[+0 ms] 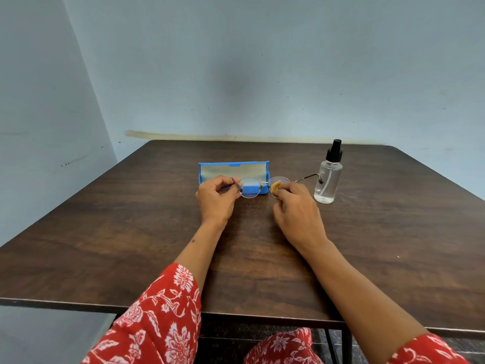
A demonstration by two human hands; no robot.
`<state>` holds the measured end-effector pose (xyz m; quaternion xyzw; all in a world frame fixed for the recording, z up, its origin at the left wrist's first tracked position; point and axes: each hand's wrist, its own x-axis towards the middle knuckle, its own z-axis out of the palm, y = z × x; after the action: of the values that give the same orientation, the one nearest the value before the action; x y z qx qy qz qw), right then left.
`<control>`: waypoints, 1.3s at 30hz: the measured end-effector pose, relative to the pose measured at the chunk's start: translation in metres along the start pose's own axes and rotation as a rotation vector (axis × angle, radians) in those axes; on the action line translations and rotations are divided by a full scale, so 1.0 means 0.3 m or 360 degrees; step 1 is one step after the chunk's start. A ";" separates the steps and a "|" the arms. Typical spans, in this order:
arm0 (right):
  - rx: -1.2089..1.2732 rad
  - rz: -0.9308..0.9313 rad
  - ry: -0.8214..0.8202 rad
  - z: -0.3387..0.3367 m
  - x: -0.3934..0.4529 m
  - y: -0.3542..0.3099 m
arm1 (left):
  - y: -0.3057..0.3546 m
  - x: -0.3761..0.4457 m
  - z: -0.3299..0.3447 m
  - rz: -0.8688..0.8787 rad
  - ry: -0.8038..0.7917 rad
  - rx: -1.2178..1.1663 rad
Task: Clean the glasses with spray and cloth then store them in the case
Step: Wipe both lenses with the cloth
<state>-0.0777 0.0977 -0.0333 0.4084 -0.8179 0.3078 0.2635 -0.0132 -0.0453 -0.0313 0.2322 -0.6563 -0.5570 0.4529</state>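
Note:
Thin metal-framed glasses (251, 187) are held above the middle of the dark wooden table (131, 227). My left hand (216, 197) pinches the left end of the frame near its folded temple. My right hand (295, 206) pinches a small yellow cloth (277, 185) against the right lens. The right temple sticks out toward a clear spray bottle (328, 177) with a black pump top, standing just right of my right hand. Behind the glasses, a blue glasses case (233, 170) lies open with its grey lining showing.
The table stands in a corner of pale blue walls, its back edge against the far wall. Bare wood lies on both sides of my arms. My red floral sleeves and lap show at the near edge.

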 end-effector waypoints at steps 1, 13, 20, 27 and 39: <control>-0.0004 -0.0005 0.0005 0.000 0.000 -0.001 | 0.002 -0.002 0.000 0.0001 -0.0001 -0.0014; -0.0038 0.0129 0.0093 0.001 0.000 0.015 | 0.002 -0.002 0.002 -0.0037 0.0021 -0.0022; 0.0024 0.0026 0.0035 0.003 0.001 0.002 | -0.011 0.007 -0.002 -0.0054 0.0025 -0.0006; -0.0010 0.0065 0.0045 0.002 0.004 0.008 | -0.012 0.010 0.000 -0.0089 0.0043 0.0004; 0.0062 -0.0033 0.0111 0.018 0.009 0.015 | 0.000 -0.009 0.006 -0.0047 -0.0046 -0.0082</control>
<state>-0.0837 0.0946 -0.0362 0.4111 -0.7978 0.3349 0.2870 -0.0135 -0.0421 -0.0321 0.2222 -0.6447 -0.5837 0.4408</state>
